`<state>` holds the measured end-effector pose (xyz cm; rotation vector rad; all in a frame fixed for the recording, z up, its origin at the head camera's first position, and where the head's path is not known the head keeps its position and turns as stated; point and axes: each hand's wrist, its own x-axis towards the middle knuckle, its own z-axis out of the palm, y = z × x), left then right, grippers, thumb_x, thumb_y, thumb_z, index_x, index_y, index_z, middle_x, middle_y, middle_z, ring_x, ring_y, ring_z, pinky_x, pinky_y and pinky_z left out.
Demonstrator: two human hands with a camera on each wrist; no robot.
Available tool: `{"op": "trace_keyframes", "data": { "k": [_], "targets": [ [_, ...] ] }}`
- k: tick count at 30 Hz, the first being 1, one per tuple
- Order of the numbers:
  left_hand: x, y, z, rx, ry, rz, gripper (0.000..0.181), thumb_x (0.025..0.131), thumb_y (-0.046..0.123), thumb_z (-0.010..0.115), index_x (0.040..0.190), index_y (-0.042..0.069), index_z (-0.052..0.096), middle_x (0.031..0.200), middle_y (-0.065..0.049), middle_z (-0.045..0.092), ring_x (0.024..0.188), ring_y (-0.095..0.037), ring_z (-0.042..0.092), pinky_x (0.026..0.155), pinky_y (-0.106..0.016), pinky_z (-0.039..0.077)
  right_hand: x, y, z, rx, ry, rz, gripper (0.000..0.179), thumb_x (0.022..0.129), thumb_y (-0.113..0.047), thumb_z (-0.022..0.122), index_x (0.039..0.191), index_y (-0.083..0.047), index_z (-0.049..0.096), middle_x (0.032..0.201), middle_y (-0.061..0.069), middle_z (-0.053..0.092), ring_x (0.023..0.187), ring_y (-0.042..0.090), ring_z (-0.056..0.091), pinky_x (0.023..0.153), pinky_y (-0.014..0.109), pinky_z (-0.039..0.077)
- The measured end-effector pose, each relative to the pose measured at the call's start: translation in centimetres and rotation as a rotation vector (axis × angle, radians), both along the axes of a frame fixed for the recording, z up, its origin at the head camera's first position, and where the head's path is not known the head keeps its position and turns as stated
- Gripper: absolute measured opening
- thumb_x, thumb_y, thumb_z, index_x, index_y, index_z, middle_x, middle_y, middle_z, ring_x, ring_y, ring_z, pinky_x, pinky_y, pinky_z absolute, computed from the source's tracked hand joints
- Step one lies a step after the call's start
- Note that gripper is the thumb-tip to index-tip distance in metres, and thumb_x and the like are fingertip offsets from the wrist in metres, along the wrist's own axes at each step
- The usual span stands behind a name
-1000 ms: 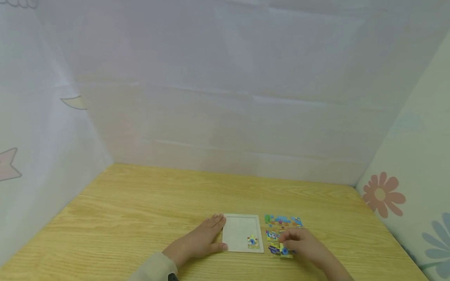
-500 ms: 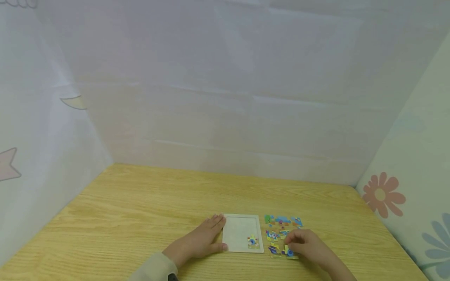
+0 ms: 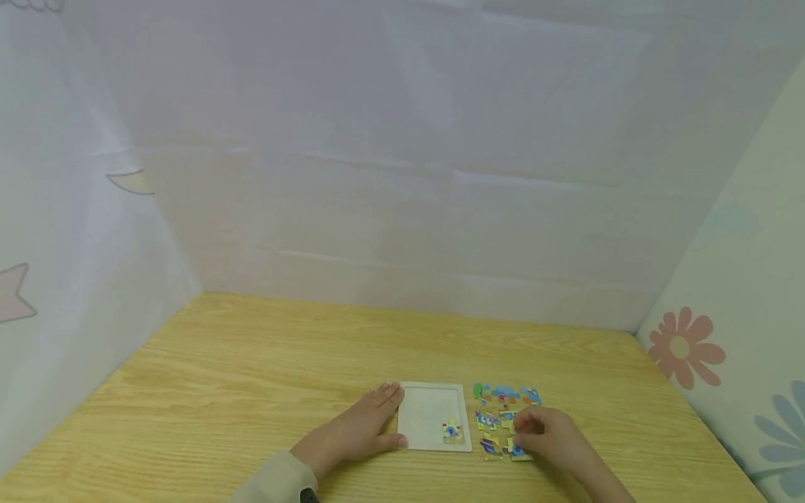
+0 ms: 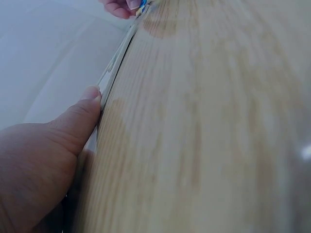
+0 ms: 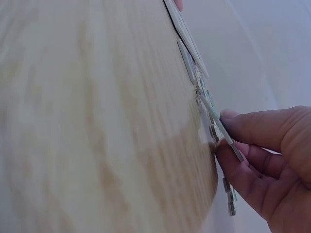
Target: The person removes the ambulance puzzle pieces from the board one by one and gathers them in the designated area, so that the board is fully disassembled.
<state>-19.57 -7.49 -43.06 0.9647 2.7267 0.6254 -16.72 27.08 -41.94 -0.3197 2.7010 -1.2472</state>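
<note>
My left hand (image 3: 361, 427) lies along the left edge of a white puzzle tray (image 3: 420, 446), thumb and fingertips touching its rim. In the left wrist view the thumb (image 4: 80, 116) presses against the tray's side. One yellow-and-blue puzzle piece (image 3: 451, 432) sits in the tray's lower right corner. To the right of the tray, my right hand (image 3: 553, 440) pinches another puzzle piece (image 3: 518, 450) with a blue circle. The right wrist view has that piece (image 5: 222, 127) tilted between thumb and finger, one end lifted from the table. The fingers partly cover it.
Several loose puzzle pieces lie right of the tray: a blue-topped row (image 3: 505, 394), a piece with eyes (image 3: 486, 420) and a purple-striped piece (image 3: 491, 448). The wooden table (image 3: 283, 349) meets pale cloth walls (image 3: 402, 209) at the back and sides.
My right hand has shifted a little to the right with the blue-circle puzzle piece, leaving a gap beside the purple-striped piece. The left hand and tray stay in place.
</note>
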Motion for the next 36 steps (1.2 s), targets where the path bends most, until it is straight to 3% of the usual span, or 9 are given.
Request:
{"op": "trace_keyframes", "data": {
  "k": [5, 13, 19, 25, 36],
  "targets": [
    [0.0, 0.0, 0.2, -0.002, -0.009, 0.001, 0.083, 0.088, 0.054, 0.049, 0.145, -0.001, 0.025, 0.152, -0.016, 0.020, 0.140, -0.033, 0.017, 0.114, -0.049, 0.017, 0.1, -0.3, 0.2, 0.062, 0.039, -0.031, 0.019, 0.078, -0.017, 0.074, 0.089, -0.006, 0.063, 0.080, -0.001, 0.061, 0.073, 0.006, 0.055, 0.063, 0.019, 0.049],
    [0.1, 0.1, 0.5, 0.008, -0.010, 0.000, 0.082, 0.089, 0.051, 0.052, 0.144, -0.003, 0.025, 0.152, -0.018, 0.021, 0.140, -0.034, 0.018, 0.113, -0.050, 0.018, 0.3, -0.5, 0.3, 0.089, 0.029, -0.070, 0.020, 0.078, -0.018, 0.074, 0.089, -0.006, 0.063, 0.078, -0.002, 0.061, 0.072, 0.009, 0.055, 0.061, 0.019, 0.048],
    [0.1, 0.1, 0.2, 0.009, -0.013, -0.002, 0.082, 0.089, 0.052, 0.051, 0.144, -0.002, 0.025, 0.152, -0.018, 0.021, 0.140, -0.034, 0.018, 0.113, -0.050, 0.018, 0.3, -0.5, 0.1, 0.099, 0.032, -0.084, 0.023, 0.077, -0.021, 0.074, 0.090, -0.006, 0.063, 0.079, -0.002, 0.061, 0.073, 0.011, 0.055, 0.062, 0.019, 0.048],
    [0.0, 0.0, 0.0, 0.007, -0.018, -0.002, 0.083, 0.088, 0.055, 0.049, 0.145, -0.001, 0.024, 0.152, -0.017, 0.019, 0.140, -0.033, 0.017, 0.113, -0.049, 0.017, 0.3, -0.6, 0.0, 0.105, 0.029, -0.151, 0.019, 0.078, -0.021, 0.074, 0.089, -0.009, 0.064, 0.079, -0.003, 0.061, 0.074, 0.010, 0.055, 0.064, 0.019, 0.048],
    [0.0, 0.0, -0.1, 0.004, -0.022, 0.006, 0.083, 0.088, 0.056, 0.048, 0.145, 0.000, 0.024, 0.153, -0.015, 0.020, 0.141, -0.032, 0.017, 0.114, -0.049, 0.017, 0.3, -1.5, 1.9, 0.028, 0.045, -0.283, 0.009, 0.082, -0.014, 0.069, 0.089, -0.008, 0.065, 0.083, -0.001, 0.065, 0.077, 0.010, 0.058, 0.066, 0.020, 0.051]
  ]
}}
